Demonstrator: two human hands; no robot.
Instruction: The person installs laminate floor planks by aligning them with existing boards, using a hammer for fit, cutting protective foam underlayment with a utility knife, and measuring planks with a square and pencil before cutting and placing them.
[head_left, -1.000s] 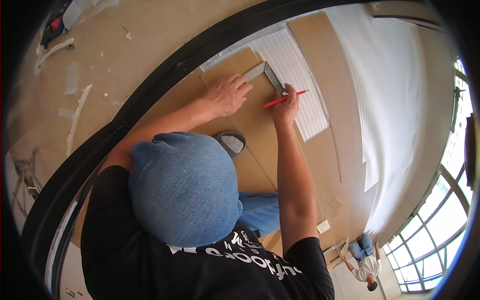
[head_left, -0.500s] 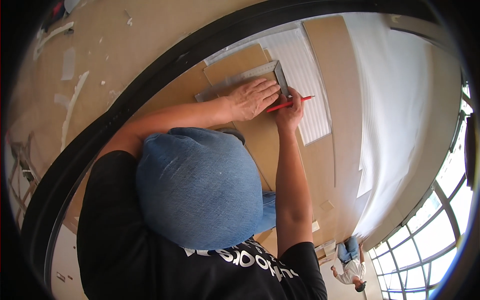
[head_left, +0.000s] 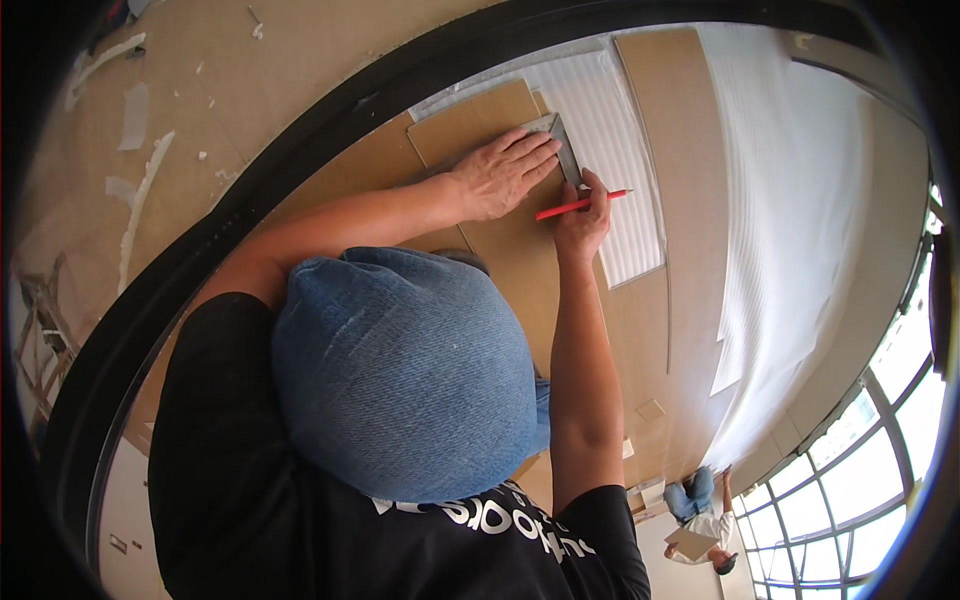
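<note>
My left hand [head_left: 503, 178] lies flat with its fingers stretched out, pressing over the long arm of a metal try square [head_left: 567, 156]. The square rests on a wood-coloured floor plank [head_left: 480, 106], and my hand and forearm cover most of its long arm. To the right, my right hand [head_left: 582, 226] pinches a red pencil [head_left: 556, 211], held crosswise with its point to the right. The fingers of that hand sit at the end of the square's short arm. My bent knee in blue jeans [head_left: 400, 380] hides part of the planks below.
White foam underlay [head_left: 620, 200] shows beyond the plank, with more planks [head_left: 670, 130] laid on the right. White sheeting [head_left: 790, 200] spreads farther right. A black frame bar [head_left: 300, 150] curves across the left. Another person [head_left: 700, 525] crouches at lower right with a board.
My left hand has slid forward along the square, covering more of its long arm. My right hand keeps the pencil at nearly the same spot. The other person now has a board in front.
</note>
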